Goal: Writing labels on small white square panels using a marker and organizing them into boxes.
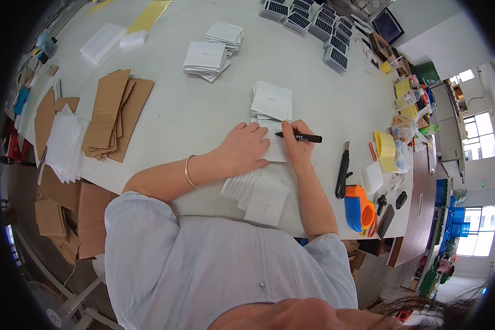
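A white card [274, 144] lies on the table between my two hands. My left hand [242, 147] rests on its left side, fingers bent but apart, thumb stretched toward its near edge. A black marker [309, 137] is pinched in my right hand [297, 147], its tip close to the card's upper right part. Just beyond is a stack of white cards [272, 99], which partly meets the card under my hands. Nearer to my body, several more white cards [267, 203] are fanned out, overlapping each other.
Farther off are more white card stacks [204, 56] and small solar panels [335, 58]. Cardboard pieces [107, 115] and white sheets [65, 146] lie left. At right are a black utility knife [343, 170], an orange-and-blue tape dispenser [359, 209] and a yellow roll [385, 151].
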Demonstrator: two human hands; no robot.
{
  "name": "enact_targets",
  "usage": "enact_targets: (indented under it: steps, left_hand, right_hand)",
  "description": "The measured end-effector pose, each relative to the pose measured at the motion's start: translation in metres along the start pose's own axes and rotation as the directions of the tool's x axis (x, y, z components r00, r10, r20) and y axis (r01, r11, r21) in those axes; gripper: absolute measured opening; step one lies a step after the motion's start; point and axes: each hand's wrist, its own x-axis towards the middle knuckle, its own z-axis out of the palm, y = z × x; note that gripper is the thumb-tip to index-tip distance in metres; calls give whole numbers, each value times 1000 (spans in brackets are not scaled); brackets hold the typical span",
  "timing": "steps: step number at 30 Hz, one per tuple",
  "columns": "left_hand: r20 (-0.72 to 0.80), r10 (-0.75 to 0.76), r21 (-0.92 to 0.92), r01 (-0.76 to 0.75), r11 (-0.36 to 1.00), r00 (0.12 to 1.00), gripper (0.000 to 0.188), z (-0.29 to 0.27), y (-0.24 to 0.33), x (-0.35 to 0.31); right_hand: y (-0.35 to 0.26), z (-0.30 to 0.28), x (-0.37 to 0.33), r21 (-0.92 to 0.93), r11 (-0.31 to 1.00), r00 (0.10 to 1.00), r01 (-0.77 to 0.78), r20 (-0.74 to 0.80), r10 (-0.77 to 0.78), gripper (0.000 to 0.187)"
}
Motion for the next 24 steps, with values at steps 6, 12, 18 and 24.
enact_targets:
  steps: [6,12,18,24]
  left_hand:
    - [27,-34,31,34,999,999,43,-4,1,1]
    - [27,-32,13,32,999,999,43,-3,1,2]
    - [-155,35,-14,-37,999,987,45,6,-5,2]
    - [-73,-35,-94,28,995,997,46,3,-4,3]
  right_hand:
    - [0,0,-4,-49,999,1000,12,0,-12,26]
    - [-1,2,-5,-80,996,999,37,10,-37,26]
    - [8,-5,-8,-40,999,1000,26,-10,-26,28]
    - [3,-10,-22,8,1000,1000,21,-11,-21,30]
